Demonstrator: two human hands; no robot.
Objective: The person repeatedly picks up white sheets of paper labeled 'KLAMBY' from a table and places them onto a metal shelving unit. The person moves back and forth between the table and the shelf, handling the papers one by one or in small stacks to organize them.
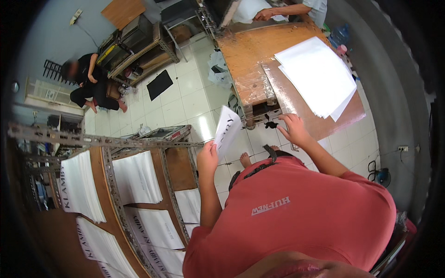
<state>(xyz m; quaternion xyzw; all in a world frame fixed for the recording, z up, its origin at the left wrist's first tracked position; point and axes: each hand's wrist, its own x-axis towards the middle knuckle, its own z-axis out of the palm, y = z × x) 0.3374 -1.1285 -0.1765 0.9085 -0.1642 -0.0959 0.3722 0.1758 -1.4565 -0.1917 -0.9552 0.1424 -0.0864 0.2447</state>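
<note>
My left hand (207, 154) holds a white printed sheet (226, 129) upright by its lower edge, above the tiled floor. My right hand (293, 129) is spread open, fingers apart, at the near edge of a wooden table (243, 55), holding nothing. A stack of blank white sheets (320, 74) lies on the table just beyond that hand. A metal rack (116, 194) to my left carries several piles of printed white sheets (136, 178). My red shirt fills the lower right.
A person in black (90, 83) sits on the floor at the far left beside low shelving. Another person's arm (282, 11) rests at the table's far end. A black mat (159, 84) lies on the white tiles. A wall socket and cables are at the right.
</note>
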